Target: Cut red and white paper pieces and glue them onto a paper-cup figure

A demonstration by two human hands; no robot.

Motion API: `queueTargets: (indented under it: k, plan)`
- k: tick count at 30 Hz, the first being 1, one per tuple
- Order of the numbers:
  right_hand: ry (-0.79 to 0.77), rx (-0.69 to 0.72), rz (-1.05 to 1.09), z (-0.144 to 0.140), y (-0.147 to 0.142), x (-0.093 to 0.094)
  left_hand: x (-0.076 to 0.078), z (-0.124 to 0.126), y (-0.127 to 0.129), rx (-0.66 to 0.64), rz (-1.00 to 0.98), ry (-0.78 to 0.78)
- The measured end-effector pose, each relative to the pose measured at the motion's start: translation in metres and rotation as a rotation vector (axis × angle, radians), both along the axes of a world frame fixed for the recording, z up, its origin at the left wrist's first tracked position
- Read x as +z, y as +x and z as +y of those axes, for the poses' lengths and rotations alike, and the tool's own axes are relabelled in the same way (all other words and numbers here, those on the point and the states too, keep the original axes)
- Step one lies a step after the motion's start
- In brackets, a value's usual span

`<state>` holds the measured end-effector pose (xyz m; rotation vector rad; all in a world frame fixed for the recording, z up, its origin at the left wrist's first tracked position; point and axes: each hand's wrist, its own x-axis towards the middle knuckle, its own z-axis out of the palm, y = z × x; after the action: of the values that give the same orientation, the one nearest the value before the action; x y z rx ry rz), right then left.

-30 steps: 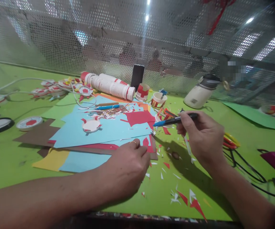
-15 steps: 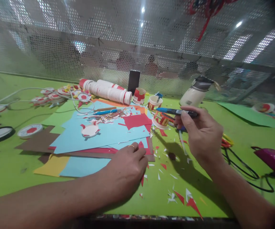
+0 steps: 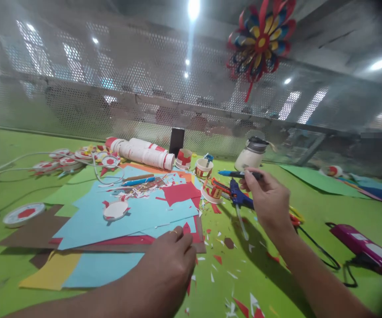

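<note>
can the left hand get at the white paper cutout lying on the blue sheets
Probably yes: the left hand rests at the near edge of the blue sheets, and nothing stands between it and the white paper cutout.

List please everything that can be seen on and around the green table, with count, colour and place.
table: one, green, fills the view
paper sheets: several; blue, red, brown, yellow; stacked left of centre
paper scraps: many, red and white, near edge
stack of cups: one, white and red, lying at the back
round discs: several, white with red, far left
glue gun: one, blue, under the right hand
bottle: one, white, at the back
paper flower: one, multicoloured, hanging above
pen: one, blue and black, in the right hand
left hand: on the sheets
right hand: raised, grip on pen
</note>
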<state>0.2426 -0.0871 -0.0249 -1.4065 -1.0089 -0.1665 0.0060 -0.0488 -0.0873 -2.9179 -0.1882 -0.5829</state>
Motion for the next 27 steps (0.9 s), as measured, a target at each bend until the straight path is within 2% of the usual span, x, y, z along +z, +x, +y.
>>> queueTargets:
  k: [4, 7, 11, 15, 23, 27]
  plan:
    - [-0.035, 0.039, 0.067, 0.001, 0.001, 0.003, -0.006, 0.002, 0.003, -0.017, -0.029, 0.008]
    - [-0.099, 0.048, 0.035, 0.014, 0.008, 0.013, -0.008, 0.003, 0.003, -0.046, 0.001, 0.018]
    - [-0.188, 0.01, -0.051, 0.053, 0.027, 0.027, -0.006, 0.002, 0.0, -0.052, 0.05, -0.003]
    - [-0.226, -0.056, -0.076, 0.09, 0.045, 0.029, -0.006, 0.003, 0.0, -0.066, 0.051, -0.008]
    - [-0.388, -0.064, -0.124, 0.148, 0.059, 0.031, -0.022, 0.01, 0.011, -0.084, -0.108, 0.129]
    - [-0.45, -0.138, -0.156, 0.172, 0.072, 0.038, -0.03, 0.014, 0.015, -0.091, -0.205, 0.168]
